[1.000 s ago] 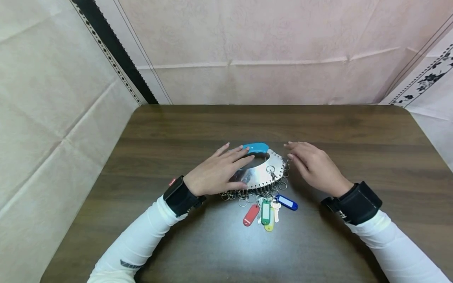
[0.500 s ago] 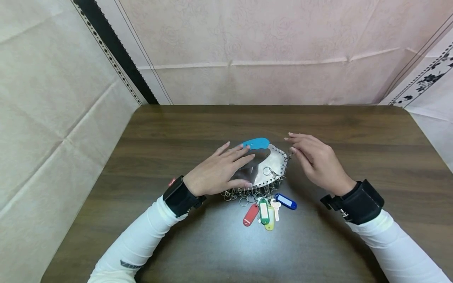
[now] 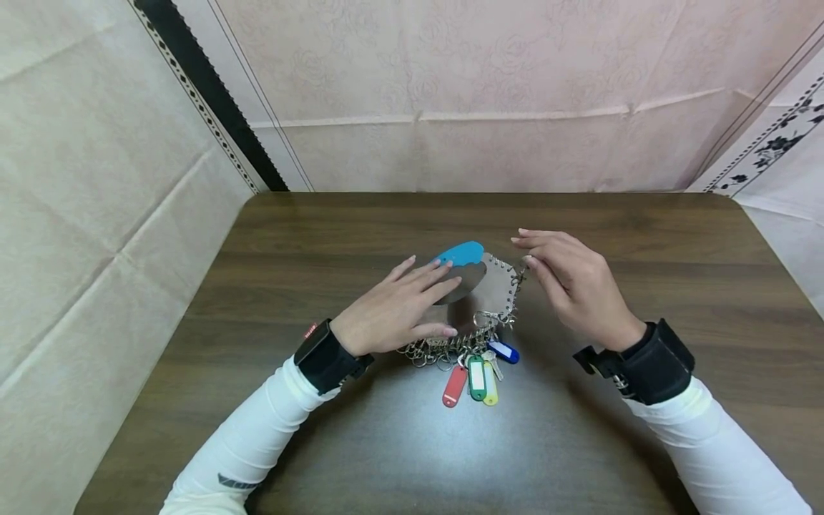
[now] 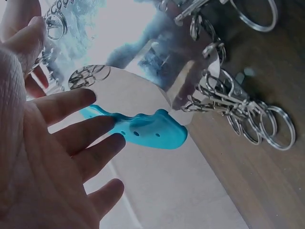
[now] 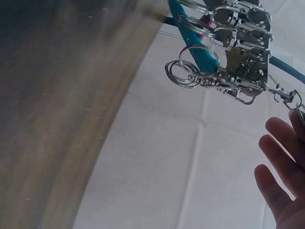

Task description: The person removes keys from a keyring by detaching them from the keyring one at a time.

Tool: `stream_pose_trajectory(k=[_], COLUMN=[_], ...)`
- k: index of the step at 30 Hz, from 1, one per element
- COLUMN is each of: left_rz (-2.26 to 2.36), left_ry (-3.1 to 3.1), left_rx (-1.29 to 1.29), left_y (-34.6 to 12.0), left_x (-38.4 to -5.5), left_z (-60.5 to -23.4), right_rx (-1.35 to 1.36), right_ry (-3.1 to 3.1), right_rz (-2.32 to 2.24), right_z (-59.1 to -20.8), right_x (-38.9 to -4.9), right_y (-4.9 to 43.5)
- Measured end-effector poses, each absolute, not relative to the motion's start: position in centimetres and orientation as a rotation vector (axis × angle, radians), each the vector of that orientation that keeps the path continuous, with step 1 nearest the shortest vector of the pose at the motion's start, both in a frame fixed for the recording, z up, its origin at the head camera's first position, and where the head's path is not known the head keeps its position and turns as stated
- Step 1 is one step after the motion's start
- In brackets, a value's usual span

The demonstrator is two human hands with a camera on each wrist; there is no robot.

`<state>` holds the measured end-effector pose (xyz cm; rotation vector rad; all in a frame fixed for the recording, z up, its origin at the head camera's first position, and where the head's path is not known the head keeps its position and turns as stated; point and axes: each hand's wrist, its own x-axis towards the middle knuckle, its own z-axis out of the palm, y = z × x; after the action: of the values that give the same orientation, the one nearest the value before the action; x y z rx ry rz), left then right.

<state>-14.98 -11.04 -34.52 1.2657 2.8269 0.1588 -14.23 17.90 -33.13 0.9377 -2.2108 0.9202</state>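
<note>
A shiny metal key-holder plate (image 3: 492,286) with a blue grip (image 3: 465,253) and many clips and rings along its edge is at mid-table, tilted, its right side raised. My left hand (image 3: 389,315) lies over its left part with fingers spread; in the left wrist view the fingers (image 4: 102,129) look straight beside the blue grip (image 4: 157,131). My right hand (image 3: 579,286) pinches a ring (image 5: 299,112) at the plate's right edge between thumb and forefinger, its other fingers loose. Red (image 3: 455,386), green (image 3: 476,378), yellow (image 3: 491,386) and blue (image 3: 503,351) key tags hang at the near edge.
The brown wooden table (image 3: 360,229) runs to a back edge, with a pale patterned cloth (image 3: 515,93) behind it and another cloth (image 3: 96,250) at the left. Bunches of metal rings (image 4: 267,126) dangle from the plate's rim.
My right hand has moved up and away, lifting the plate's right side by a ring. The blue grip has shifted back, and the key tags are drawn closer together. My left hand stays nearly still.
</note>
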Motion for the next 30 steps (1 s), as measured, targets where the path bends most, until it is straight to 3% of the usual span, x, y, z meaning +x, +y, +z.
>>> stream_pose_trajectory(k=[30], left_rz=[0.362], left_ry=[3.045], left_rx=[1.631], left_y=[-10.4], left_x=[-13.4], left_z=[-32.0], right_rx=[1.053], right_ry=[-2.018], right_rz=[0.95], right_z=[-29.2], right_x=[-14.0], right_y=[15.2])
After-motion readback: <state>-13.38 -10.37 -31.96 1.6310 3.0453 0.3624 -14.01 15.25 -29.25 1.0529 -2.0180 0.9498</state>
